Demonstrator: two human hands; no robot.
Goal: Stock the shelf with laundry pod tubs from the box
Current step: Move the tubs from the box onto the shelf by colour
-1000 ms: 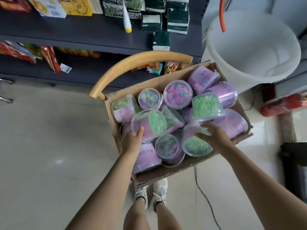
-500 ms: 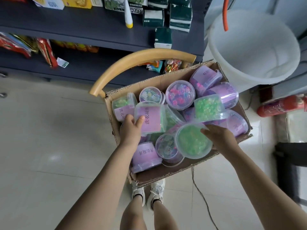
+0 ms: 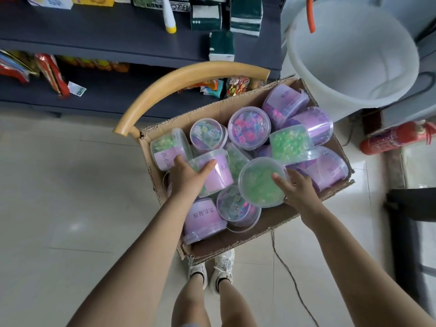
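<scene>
I take one tub per hand, I judge, to halve trips to the shelf (image 3: 106,40). Left hand (image 3: 188,179) curls round a purple-label tub (image 3: 218,172) lying sideways near the left edge of the box (image 3: 271,224). Right hand (image 3: 298,191) pinches the rim of a green-pod tub (image 3: 260,182), lid facing up, near the box's centre.

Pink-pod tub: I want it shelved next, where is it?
In the head view, the pink-pod tub stands upright by the far wall of the box, between the pale-pod tub and a tilted green-pod tub.
</scene>
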